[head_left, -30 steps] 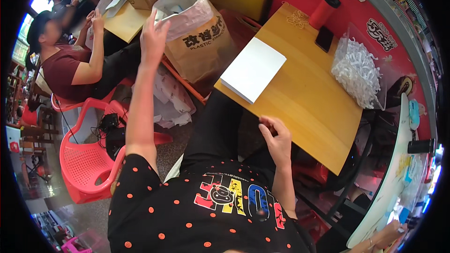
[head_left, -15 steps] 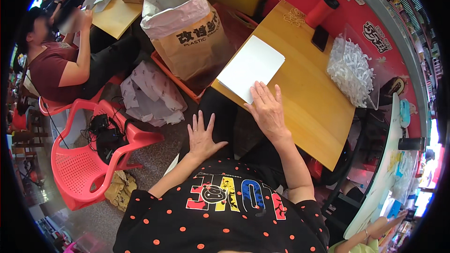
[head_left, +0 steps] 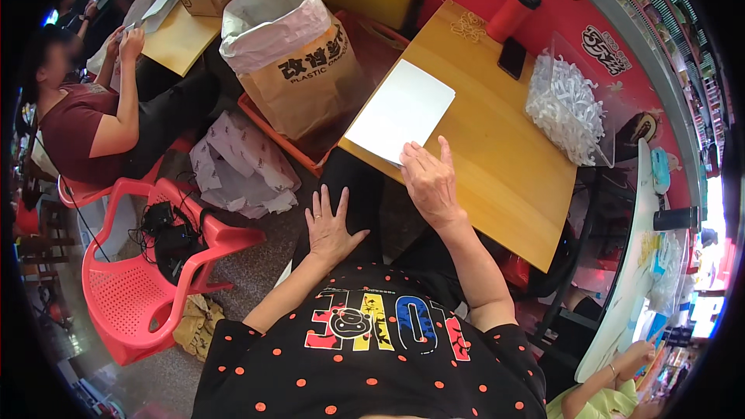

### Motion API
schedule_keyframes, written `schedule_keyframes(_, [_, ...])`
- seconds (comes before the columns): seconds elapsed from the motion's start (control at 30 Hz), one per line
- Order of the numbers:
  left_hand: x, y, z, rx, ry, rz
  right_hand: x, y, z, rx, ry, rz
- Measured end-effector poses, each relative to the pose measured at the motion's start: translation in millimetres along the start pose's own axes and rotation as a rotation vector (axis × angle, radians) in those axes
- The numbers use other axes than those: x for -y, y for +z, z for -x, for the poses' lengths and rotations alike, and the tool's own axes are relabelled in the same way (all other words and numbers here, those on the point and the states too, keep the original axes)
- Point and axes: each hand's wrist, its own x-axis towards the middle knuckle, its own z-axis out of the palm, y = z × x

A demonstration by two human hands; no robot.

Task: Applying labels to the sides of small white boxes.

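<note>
A stack of white paper (head_left: 400, 111) lies at the near left edge of the wooden table. My right hand (head_left: 429, 186) is at its near corner, fingertips bent together over the top and thumb against the edge, so the corner is pinched between them. The little finger sticks up apart from the rest. How many sheets are gripped cannot be made out. My left hand (head_left: 331, 226) rests palm down on my dark-trousered leg, fingers spread, a ring on one of them, holding nothing.
On the table (head_left: 504, 178) are rubber bands (head_left: 468, 27), a red tumbler (head_left: 514, 14), a black phone (head_left: 511, 58) and a clear bin of white strips (head_left: 570, 105). Left stand a lined paper sack (head_left: 299, 97) and a pink chair (head_left: 132, 287). Another person (head_left: 93, 124) sits far left.
My right hand's fingers have bent and drawn in at the paper's corner, where they lay flatter before. My left hand stays on my leg. The whole view has shifted slightly.
</note>
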Motion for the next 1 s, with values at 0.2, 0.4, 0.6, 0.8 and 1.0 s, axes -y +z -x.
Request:
schedule_keyframes(0.2, [0,0,0,0.031,0.020,-0.033,5,-9,2,-0.029,0.000,0.011])
schedule_keyframes(0.4, [35,-10,-21,0.208,0.026,0.653,18,-48,16,-0.296,-0.064,-0.094])
schedule_keyframes(0.6, [0,-86,-24,0.586,-0.071,2.243,41,-88,49,-0.081,-0.300,-0.425])
schedule_keyframes(0.8, [-17,-78,-20,0.378,-0.190,2.040,47,-86,92,-0.016,0.052,-0.741])
schedule_keyframes(1.0, [-34,-85,1,0.275,0.121,1.446,47,-89,105,-0.039,0.728,-1.119])
